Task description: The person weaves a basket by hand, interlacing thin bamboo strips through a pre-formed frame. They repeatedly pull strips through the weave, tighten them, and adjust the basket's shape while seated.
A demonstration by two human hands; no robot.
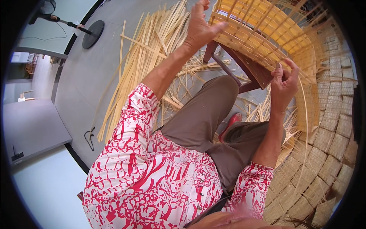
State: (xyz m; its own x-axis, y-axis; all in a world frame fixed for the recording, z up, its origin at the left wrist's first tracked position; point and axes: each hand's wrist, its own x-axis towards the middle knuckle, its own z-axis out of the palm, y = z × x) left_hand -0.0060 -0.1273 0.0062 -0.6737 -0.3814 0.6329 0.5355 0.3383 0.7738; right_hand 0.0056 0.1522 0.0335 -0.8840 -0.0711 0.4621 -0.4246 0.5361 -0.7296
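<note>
Lengthwise, the woven basket (248, 37) is slanted down rightward. Its edge is pinched by the right hand (284, 84), touched by the spread left hand (200, 28).

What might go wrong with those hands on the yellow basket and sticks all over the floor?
The bare right hand is at the edge of the basket, so a sharp strip might scratch it. The long strip dangling below might snag or bend. The loose strips on the floor might make someone slip.
</note>
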